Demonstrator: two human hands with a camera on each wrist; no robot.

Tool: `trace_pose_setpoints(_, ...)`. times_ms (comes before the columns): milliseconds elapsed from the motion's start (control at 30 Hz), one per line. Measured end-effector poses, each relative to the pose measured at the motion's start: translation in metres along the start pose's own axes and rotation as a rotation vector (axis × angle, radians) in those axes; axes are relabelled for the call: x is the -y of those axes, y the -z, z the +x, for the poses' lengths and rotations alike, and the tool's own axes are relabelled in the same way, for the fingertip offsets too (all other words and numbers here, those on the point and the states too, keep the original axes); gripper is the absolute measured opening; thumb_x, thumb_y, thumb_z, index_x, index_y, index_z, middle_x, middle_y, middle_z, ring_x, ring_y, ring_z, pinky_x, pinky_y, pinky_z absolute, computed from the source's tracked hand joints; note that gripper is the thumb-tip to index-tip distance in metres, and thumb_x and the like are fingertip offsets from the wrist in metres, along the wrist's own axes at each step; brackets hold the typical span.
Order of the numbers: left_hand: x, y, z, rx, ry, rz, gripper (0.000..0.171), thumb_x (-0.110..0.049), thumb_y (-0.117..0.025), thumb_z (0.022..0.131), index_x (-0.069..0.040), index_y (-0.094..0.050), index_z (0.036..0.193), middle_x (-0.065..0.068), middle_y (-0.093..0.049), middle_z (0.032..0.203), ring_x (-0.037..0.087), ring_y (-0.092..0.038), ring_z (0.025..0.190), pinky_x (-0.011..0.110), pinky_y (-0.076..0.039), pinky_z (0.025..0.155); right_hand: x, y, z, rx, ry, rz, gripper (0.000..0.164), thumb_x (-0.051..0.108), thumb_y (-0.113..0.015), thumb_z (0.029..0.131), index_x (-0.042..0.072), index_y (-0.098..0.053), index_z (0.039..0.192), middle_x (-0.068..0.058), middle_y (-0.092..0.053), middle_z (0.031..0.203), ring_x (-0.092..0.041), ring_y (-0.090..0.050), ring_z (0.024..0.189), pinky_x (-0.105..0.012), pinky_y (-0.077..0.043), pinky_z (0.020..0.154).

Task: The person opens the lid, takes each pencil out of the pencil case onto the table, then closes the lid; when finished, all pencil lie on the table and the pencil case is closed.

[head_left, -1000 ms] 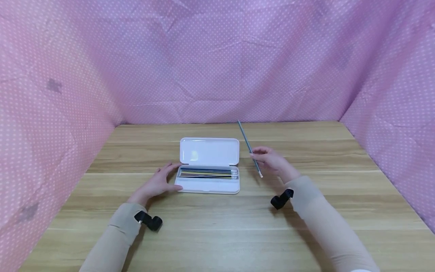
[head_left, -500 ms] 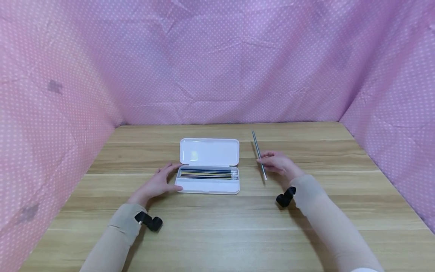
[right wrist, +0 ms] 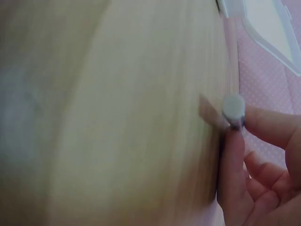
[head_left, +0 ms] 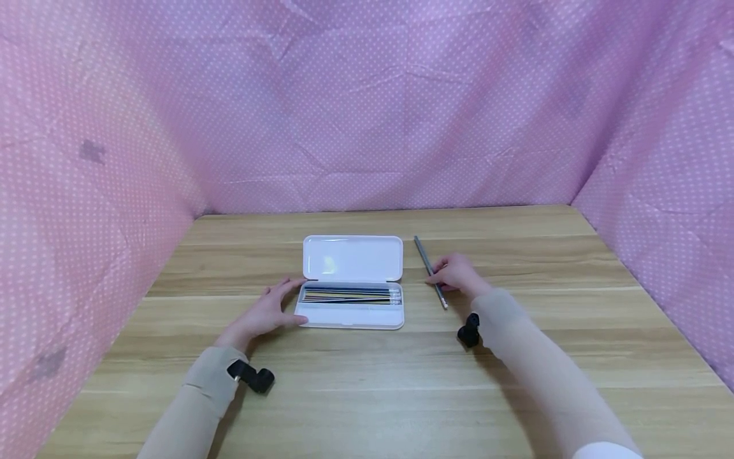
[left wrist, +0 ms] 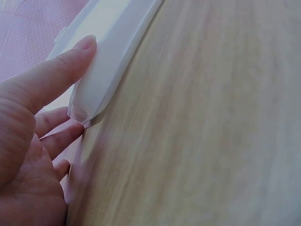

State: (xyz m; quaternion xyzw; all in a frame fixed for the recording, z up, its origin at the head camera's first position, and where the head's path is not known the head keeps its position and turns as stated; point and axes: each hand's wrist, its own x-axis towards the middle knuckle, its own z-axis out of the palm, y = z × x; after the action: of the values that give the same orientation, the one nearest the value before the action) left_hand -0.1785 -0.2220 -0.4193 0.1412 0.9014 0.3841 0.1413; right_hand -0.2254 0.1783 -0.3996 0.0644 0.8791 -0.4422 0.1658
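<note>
A white pencil case (head_left: 350, 317) lies open on the table, its lid (head_left: 352, 258) folded back. Several dark and yellowish pencils (head_left: 346, 295) lie side by side in its rear part. At the case's left end, my left hand (head_left: 265, 315) holds it, thumb by the front corner and fingers at the back one. In the left wrist view the thumb (left wrist: 70, 66) lies along the case. My right hand (head_left: 457, 275) pinches a grey-blue pencil (head_left: 425, 256) between thumb and fingers, right of the case. Its pale eraser end (right wrist: 233, 107) faces the right wrist camera.
The wooden table (head_left: 367, 395) stretches in front of the case and to both sides. Pink dotted cloth (head_left: 367, 115) hangs behind the table and along its sides. A black camera mount (head_left: 251, 375) sits on the left wrist, another (head_left: 470, 330) on the right.
My right hand has lowered the pencil towards the table, shifting right and then back left, and the pencil's far end has swung left again. My left hand and the case stay put.
</note>
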Motion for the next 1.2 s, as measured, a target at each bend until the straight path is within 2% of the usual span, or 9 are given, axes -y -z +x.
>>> trace_pose_setpoints(267,-0.0011,0.0002,-0.0007,0.003,0.012,0.023,0.084,-0.037,-0.08,0.073,-0.017,-0.039,0.143,0.019,-0.029,0.153,0.04,-0.005,0.145,0.06,0.006,0.114,0.0007,-0.0044,0.0012,-0.034,0.014,-0.053,0.022,0.009,-0.076,0.078,0.001,-0.058,0.088,-0.005,-0.055,0.085,-0.011,-0.055,0.068,-0.021,-0.053,0.057)
trace_pose_setpoints(433,-0.0019,0.0008,-0.002,0.01,0.031,0.03,0.085,-0.039,-0.079,0.073,-0.019,-0.038,0.144,0.02,-0.023,0.154,0.041,-0.003,0.145,0.061,0.006,0.113,0.0026,-0.0069,-0.0028,-0.039,0.02,-0.044,0.023,0.008,-0.076,0.077,0.002,-0.056,0.086,-0.006,-0.054,0.083,-0.011,-0.055,0.064,-0.021,-0.054,0.056)
trace_pose_setpoints(800,-0.0008,0.0001,-0.002,0.005,0.047,0.036,0.085,-0.04,-0.079,0.073,-0.019,-0.038,0.144,0.02,-0.022,0.155,0.041,-0.004,0.145,0.06,0.006,0.114,0.0054,-0.0073,-0.0063,-0.04,0.03,-0.041,0.023,0.009,-0.076,0.078,0.001,-0.057,0.086,-0.007,-0.056,0.085,-0.012,-0.057,0.064,-0.022,-0.055,0.057)
trace_pose_setpoints(1200,-0.0015,-0.0015,-0.0024,-0.001,0.004,0.045,0.082,-0.037,-0.079,0.075,-0.015,-0.038,0.143,0.022,-0.029,0.152,0.043,-0.005,0.143,0.061,0.006,0.113,0.0036,-0.0052,-0.0065,-0.03,0.021,-0.018,0.021,0.009,-0.074,0.081,-0.001,-0.059,0.091,-0.01,-0.06,0.088,-0.013,-0.059,0.066,-0.024,-0.056,0.06)
